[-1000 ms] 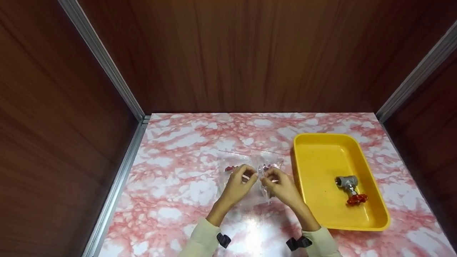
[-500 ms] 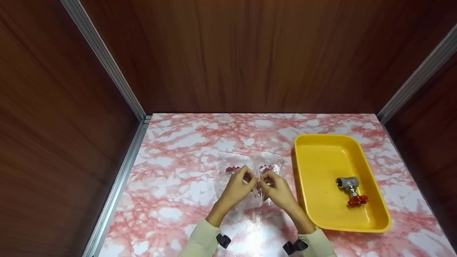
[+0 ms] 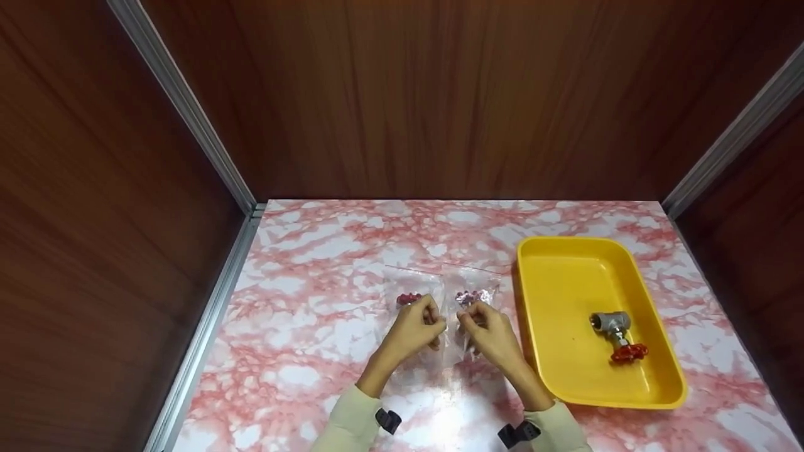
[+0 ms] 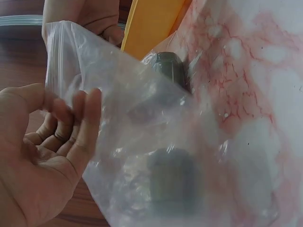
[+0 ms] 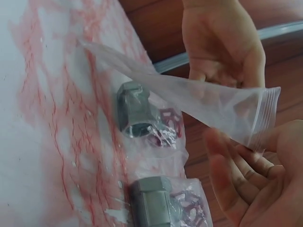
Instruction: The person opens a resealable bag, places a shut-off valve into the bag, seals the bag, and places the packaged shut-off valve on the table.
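Observation:
A clear zip-lock bag [image 5: 213,101] stands raised between the two hands, looking flat. My left hand [image 3: 414,323] pinches its zip edge on one side; in the left wrist view the thumb and fingertips meet at that edge. Opposite, my right hand [image 3: 493,336] pinches the zip edge near a corner, with its other fingers loosely curled. Beneath lie two bagged grey valves with red handwheels: the left valve [image 5: 130,111] and the right valve [image 5: 154,203]. In the head view their handwheels show just beyond the hands, while the hands cover much of the bodies.
At the right stands a yellow tray [image 3: 546,301] holding an unbagged valve [image 3: 615,333] with a red handwheel. Brown wood-grain panels [image 3: 402,100] with metal corner strips enclose the pink-and-white marbled table [image 3: 301,339] at the back and sides.
Half a second ago the fingertips met above the bags; now the hands are slightly apart, the left having drawn back to the left. The tray and its valve are unmoved.

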Available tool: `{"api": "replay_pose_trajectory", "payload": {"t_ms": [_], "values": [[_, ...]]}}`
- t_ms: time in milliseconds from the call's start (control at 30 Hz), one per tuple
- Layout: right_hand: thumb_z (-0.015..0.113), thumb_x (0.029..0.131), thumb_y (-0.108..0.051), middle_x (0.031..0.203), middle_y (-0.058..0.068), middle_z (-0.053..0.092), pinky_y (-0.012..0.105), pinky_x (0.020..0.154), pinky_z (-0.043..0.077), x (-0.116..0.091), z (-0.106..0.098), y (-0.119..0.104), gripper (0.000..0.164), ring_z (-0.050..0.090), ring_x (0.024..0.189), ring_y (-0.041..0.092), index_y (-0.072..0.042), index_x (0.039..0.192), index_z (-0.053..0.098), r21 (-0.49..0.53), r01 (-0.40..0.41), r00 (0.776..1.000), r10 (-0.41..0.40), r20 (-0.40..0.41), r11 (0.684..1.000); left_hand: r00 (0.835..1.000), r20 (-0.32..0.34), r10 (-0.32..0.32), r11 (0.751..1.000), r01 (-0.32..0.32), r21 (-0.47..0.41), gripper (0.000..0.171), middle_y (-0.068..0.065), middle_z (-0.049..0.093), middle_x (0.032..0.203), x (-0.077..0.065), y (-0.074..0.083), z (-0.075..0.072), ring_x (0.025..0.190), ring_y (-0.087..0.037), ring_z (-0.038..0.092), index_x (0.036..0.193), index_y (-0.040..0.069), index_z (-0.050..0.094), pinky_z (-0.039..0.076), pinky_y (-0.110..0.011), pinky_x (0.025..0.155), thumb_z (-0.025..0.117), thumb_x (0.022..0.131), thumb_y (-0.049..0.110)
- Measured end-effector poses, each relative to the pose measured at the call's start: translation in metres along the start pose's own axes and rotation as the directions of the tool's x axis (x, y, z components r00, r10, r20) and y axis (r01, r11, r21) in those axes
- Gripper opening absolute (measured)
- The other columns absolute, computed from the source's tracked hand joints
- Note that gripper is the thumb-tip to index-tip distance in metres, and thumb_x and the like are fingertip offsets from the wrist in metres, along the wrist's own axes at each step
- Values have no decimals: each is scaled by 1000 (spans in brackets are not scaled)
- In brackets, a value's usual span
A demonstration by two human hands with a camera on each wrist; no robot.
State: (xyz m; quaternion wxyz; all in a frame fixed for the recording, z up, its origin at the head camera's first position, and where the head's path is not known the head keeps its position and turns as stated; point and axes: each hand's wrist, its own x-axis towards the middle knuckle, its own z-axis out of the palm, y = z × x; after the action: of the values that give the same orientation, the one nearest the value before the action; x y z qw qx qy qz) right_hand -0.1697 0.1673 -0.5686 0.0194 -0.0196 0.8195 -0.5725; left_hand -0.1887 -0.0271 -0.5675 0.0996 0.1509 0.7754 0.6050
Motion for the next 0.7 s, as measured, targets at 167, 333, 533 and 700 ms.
{"api": "replay_pose_trajectory", "payload": {"t_ms": [167, 333, 533, 700], "values": [[71, 99, -7, 70, 10, 71, 31, 41, 52, 2, -3, 2, 6, 60, 46, 19, -3, 95, 69, -55, 18, 998, -21, -51, 998, 1000, -11, -2, 1000, 2, 5, 11, 2, 58, 62, -2, 2, -7, 44, -13, 63, 91, 6, 54, 62, -61, 56, 63, 95, 0], [74, 94, -4, 71, 7, 70, 21, 45, 45, 5, -7, 2, 5, 56, 51, 10, -3, 93, 70, -118, 26, 994, -39, -107, 993, 1000, -22, -8, 1000, 8, 11, 10, 3, 54, 65, -2, 3, -17, 44, -18, 65, 92, 5, 56, 63, -57, 55, 62, 93, -2], [75, 92, 1, 76, 7, 72, 21, 48, 46, 7, -13, 1, 9, 58, 57, 9, -5, 88, 71, -153, 34, 989, -55, -135, 988, 1000, -16, -9, 1000, 8, -27, 8, 2, 53, 66, -3, 5, -28, 48, -16, 67, 95, 4, 57, 63, -61, 60, 62, 92, -2], [75, 92, 1, 76, 8, 72, 22, 48, 47, 5, -13, 2, 8, 58, 57, 9, -5, 88, 71, -158, 41, 991, -60, -119, 987, 999, -29, 20, 1000, -20, -22, 10, 1, 53, 70, -3, 4, -34, 52, -15, 66, 95, 3, 59, 64, -56, 59, 62, 90, -4]]}}
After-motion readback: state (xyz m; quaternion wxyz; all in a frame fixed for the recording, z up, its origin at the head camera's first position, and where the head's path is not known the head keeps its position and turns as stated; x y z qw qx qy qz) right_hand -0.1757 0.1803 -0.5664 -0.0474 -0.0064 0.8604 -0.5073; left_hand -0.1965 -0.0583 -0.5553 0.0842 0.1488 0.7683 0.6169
